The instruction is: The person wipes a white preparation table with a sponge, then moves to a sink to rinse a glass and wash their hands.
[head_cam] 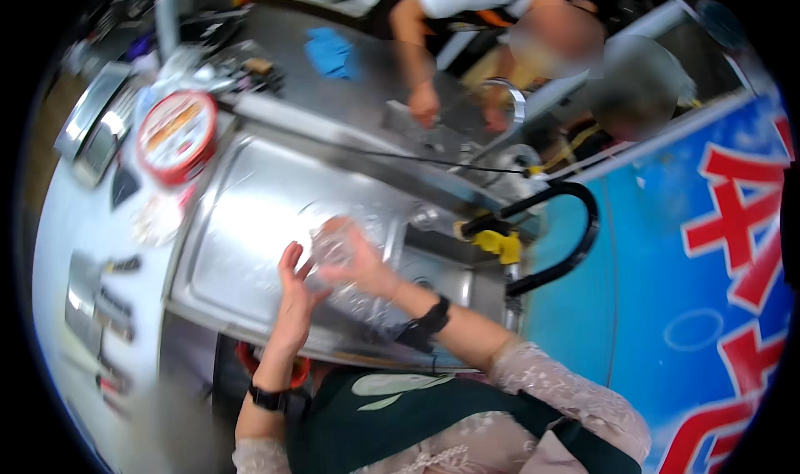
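My right hand [362, 263] is on a clear plastic thing [332, 246], perhaps a cup or a container; blur hides its exact shape. My left hand [296, 296] stands just left of it, fingers apart, holding nothing that shows. Both hands are above the ribbed drainboard of a stainless steel sink [250, 193]. More clear plastic, blurred, lies beneath my right hand and wrist. The sink's basin [440, 268] is to the right of my hands.
A black curved hose [587, 224] and a yellow cloth [500, 244] are right of the basin. Left, a white table bears a red-rimmed tub [177, 136], a cleaver [83, 299] and several knives. A co-worker [425, 99] works behind the sink near a blue glove [329, 52].
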Demonstrator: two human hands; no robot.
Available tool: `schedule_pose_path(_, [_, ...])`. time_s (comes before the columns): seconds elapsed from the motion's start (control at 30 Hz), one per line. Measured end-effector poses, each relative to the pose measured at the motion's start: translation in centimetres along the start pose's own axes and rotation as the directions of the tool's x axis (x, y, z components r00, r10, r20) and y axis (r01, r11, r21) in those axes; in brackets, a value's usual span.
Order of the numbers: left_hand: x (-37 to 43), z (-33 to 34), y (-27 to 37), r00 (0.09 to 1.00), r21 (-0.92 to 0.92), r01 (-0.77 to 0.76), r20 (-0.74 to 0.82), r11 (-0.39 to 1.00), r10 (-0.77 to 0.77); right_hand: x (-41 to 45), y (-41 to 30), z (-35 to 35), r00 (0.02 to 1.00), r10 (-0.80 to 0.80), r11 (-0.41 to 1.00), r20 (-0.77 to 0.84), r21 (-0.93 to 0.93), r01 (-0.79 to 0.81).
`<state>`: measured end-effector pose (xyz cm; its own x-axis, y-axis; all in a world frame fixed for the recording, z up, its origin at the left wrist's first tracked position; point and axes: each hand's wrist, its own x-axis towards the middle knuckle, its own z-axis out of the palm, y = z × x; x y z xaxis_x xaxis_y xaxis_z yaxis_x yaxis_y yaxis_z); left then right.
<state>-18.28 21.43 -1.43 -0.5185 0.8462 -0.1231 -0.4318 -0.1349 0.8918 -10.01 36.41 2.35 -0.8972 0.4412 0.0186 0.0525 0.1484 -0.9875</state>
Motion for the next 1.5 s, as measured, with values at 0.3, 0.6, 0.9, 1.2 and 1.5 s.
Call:
schedule_pose_path(0.3, [-4.1, -12.5, -1.8, 0.883, 0.578, -0.03, -0.367, 0.815, 0.292, 8.4, -3.3, -3.4, 0.996, -0.059, 0.992, -0.066, 0.106, 0.065])
schedule_pose_path(0.6, [-4.6, -15.2, -3.4, 0.823, 0.808, 0.042, -0.361, 0.587, 0.439, 16.1, -4.9, -4.5, 0.982, -0.186, 0.918, -0.031, 0.352, 0.185])
schedule_pose_path(0.9, [-3.8, -14.2, -3.6, 0.837, 0.853, 0.158, -0.383, 0.497, 0.39, 17.9, -5.0, -5.1, 0.963, -0.268, 0.852, 0.03, 0.474, 0.222])
schedule_pose_path(1.2, [-3.7, -14.1, -3.7, 0.844, 0.868, 0.188, -0.382, 0.459, 0.377, 19.4, -3.5, -6.7, 0.979, -0.151, 0.917, 0.138, 0.388, 0.087])
schedule_pose_path(1.5, [-3.5, -14.6, -4.4, 0.827, 0.857, 0.172, -0.393, 0.485, 0.402, 20.6, -3.5, -6.7, 0.984, -0.047, 0.895, 0.171, 0.444, -0.035])
